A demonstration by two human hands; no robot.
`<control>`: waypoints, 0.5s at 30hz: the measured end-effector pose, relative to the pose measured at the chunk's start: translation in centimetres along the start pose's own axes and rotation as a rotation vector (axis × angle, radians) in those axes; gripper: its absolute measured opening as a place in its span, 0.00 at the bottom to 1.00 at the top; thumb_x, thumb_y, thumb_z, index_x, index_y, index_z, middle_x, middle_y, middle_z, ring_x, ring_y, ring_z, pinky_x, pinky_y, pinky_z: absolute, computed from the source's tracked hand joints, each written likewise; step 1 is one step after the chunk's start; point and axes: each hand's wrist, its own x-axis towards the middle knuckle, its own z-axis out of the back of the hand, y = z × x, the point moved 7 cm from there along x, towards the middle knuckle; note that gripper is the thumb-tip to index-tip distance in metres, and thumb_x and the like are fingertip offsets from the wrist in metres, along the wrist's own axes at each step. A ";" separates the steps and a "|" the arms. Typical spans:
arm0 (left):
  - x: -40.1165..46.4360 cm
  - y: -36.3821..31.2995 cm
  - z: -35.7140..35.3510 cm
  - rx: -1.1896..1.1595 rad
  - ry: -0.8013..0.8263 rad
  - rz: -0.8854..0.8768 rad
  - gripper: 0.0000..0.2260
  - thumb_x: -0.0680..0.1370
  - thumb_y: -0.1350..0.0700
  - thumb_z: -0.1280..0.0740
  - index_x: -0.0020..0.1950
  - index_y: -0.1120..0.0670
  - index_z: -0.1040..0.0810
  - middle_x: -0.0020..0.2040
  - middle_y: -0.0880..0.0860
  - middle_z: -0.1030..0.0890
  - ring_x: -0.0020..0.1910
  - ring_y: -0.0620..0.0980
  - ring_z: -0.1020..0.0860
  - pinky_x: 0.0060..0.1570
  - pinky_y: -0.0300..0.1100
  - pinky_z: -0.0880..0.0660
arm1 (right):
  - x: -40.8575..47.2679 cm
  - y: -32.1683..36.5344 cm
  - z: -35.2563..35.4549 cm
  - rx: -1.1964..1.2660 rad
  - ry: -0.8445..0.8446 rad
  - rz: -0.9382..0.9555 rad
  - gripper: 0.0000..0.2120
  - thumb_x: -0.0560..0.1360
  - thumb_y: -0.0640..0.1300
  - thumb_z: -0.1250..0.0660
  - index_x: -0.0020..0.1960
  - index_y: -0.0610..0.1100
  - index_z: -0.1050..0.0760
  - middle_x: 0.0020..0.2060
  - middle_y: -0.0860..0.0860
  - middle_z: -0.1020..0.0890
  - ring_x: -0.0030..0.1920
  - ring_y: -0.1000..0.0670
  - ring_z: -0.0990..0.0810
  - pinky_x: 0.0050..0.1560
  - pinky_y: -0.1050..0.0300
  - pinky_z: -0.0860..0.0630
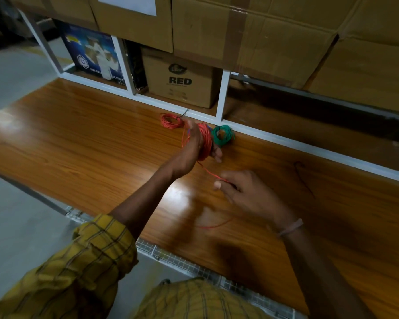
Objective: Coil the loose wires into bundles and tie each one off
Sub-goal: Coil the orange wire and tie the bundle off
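Head view, centre of frame: the wooden table [90, 139] carries 2 finished coils, red coil [171, 120] and green coil [223, 134], against its far edge. The left hand [195, 143] grips a red bundle [206, 140] half wound; the right hand [247, 192] pinches its loose red wire [211, 173]. Slack there could let the loops spring off or snag the green coil just beside.
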 end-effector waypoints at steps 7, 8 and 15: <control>-2.3 1.9 -2.2 0.257 0.204 0.009 0.53 0.68 0.17 0.67 0.41 0.63 0.27 0.32 0.57 0.24 0.31 0.53 0.26 0.42 0.46 0.27 | 0.0 0.6 8.1 -0.053 -0.159 0.031 0.06 0.82 0.47 0.33 0.48 0.50 0.20 0.35 0.54 0.22 0.34 0.58 0.27 0.36 0.61 0.32; -2.8 1.8 -2.6 0.212 0.238 0.007 0.52 0.68 0.17 0.67 0.44 0.64 0.28 0.32 0.56 0.25 0.30 0.51 0.28 0.39 0.42 0.29 | 0.2 0.3 8.9 -0.069 -0.212 0.045 0.06 0.81 0.47 0.33 0.47 0.50 0.19 0.35 0.54 0.21 0.35 0.58 0.26 0.36 0.61 0.32; -4.9 0.1 -4.3 -0.131 0.370 -0.009 0.50 0.69 0.19 0.65 0.58 0.61 0.31 0.38 0.61 0.31 0.32 0.53 0.34 0.41 0.42 0.27 | 3.0 -5.0 8.8 -0.012 -0.499 0.029 0.06 0.79 0.46 0.28 0.45 0.43 0.19 0.39 0.54 0.20 0.40 0.57 0.23 0.39 0.62 0.29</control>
